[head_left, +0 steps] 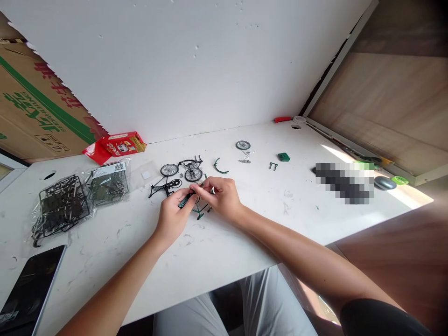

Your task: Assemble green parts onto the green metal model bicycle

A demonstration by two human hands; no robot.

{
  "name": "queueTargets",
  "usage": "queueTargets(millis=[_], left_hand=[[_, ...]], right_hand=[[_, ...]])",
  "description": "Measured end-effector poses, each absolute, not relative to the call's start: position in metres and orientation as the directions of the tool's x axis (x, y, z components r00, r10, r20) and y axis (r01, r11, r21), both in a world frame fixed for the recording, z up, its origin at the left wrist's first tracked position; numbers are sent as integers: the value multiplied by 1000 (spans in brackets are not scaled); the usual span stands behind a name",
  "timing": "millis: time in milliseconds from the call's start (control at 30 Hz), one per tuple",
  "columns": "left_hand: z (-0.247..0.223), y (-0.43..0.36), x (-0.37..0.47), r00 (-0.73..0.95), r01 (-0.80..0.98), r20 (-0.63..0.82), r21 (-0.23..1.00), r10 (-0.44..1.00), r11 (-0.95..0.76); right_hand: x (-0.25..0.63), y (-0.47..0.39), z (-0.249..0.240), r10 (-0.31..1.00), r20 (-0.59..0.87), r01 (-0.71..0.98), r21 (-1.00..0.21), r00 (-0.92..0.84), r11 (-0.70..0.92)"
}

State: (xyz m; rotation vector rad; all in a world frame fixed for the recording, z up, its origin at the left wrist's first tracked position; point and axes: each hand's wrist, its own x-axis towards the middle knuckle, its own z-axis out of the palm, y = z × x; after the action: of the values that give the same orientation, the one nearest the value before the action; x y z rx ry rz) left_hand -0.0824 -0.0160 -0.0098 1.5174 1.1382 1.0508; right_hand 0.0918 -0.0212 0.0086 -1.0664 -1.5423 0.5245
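Note:
Between both hands is a green model bicycle frame (199, 212), held just above the white table. My left hand (176, 207) pinches its left end with the thumb and fingers. From the other side, my right hand (220, 196) closes on the same frame, the thumb and forefinger meeting the left hand's fingertips. The exact point of grip is hidden by the fingers. Just beyond the hands lie a black model bicycle frame (164, 187) and black spoked wheels (169, 170). A curved green mudguard (217, 167) rests to the right of them.
Further right are a loose wheel (242, 145), a small green box (283, 157) and a green bracket (273, 166). Bagged part sprues (63, 203), a phone (33, 284) and a red carton (125, 143) occupy the left. A computer mouse (385, 183) sits at the right.

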Motion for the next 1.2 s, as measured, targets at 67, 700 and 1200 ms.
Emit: queueTargets(millis=[67, 700, 1200], left_hand=[[-10, -16, -82, 200, 172, 96, 976, 975, -131], [-13, -23, -75, 95, 178, 112, 976, 989, -128], [-15, -19, -76, 77, 124, 138, 981, 987, -147]], right_hand=[[91, -22, 9, 847, 530, 346, -804, 49, 483], [86, -24, 4, 870, 484, 381, -825, 91, 419], [88, -21, 3, 910, 413, 311, -869, 29, 384]])
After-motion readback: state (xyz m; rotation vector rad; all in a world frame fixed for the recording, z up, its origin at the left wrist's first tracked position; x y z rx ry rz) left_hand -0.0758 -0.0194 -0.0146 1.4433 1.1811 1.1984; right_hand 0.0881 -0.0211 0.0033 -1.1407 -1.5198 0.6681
